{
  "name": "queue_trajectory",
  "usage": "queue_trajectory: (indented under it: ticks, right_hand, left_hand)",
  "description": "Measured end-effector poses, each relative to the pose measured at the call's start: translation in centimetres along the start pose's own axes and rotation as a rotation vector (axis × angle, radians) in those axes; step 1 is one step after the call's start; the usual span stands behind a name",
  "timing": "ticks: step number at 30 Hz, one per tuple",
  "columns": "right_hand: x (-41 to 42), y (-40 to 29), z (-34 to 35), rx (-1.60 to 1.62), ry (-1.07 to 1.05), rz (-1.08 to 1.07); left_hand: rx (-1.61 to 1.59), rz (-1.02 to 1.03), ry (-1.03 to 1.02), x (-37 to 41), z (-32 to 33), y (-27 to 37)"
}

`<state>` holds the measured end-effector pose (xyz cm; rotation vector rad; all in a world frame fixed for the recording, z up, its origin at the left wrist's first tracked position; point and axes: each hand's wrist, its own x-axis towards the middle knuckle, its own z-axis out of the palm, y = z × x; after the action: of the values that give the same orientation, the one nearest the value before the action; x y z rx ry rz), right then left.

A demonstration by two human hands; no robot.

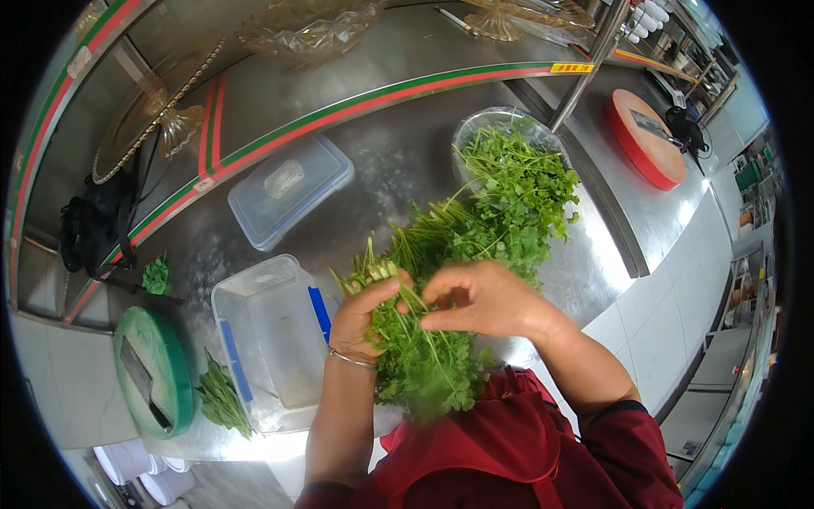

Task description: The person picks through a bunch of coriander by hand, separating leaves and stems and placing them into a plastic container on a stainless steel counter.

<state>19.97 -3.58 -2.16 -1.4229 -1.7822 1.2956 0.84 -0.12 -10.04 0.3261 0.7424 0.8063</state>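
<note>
My left hand (359, 318) is closed round a bunch of fresh coriander (439, 375), cut stem ends up and leaves hanging towards my apron. My right hand (483, 299) is at the stems of this bunch, thumb and fingers bent close to a few of them; whether it pinches one is unclear. Just beyond lies a pile of coriander (458, 232) on the steel table (407, 165). More coriander (521, 165) heaps over the rim of a plastic-lined bowl (467, 127). Left of my left hand stands an open clear plastic container (292, 350) with blue clips.
The container's lid (289, 191) lies farther back. On the left, a cleaver (140, 375) rests on a green round chopping board (181, 382), near loose green leaves (222, 394). A red-rimmed board (642, 153) sits far right. A steel shelf (356, 105) with glass stands overhangs the back.
</note>
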Motion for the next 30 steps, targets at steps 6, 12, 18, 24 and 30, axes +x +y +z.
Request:
queue_trajectory:
  ticks: [6, 12, 18, 24, 30]
  right_hand:
    - [0.4, 0.5, -0.7, -0.282, 0.221, -0.205]
    - [1.2, 0.7, -4.4, -0.756, 0.598, -0.395]
    - [1.5, 3.8, -12.7, -0.584, 0.885, -0.223]
    - [0.7, 8.5, -14.5, -0.607, 0.916, -0.039]
    - [-1.0, 6.9, -7.2, -0.36, 0.563, -0.005]
  left_hand:
    - [0.212, 0.07, -0.051, -0.1, 0.0, 0.3]
    - [0.533, 0.105, -0.206, 0.1, -0.1, 0.6]
    - [-0.298, 0.267, -0.418, -0.5, -3.7, 1.5]
    - [-0.629, 0.412, -0.538, -0.8, -5.5, 2.4]
    - [-0.643, 0.482, -0.294, -0.4, -6.2, 2.2]
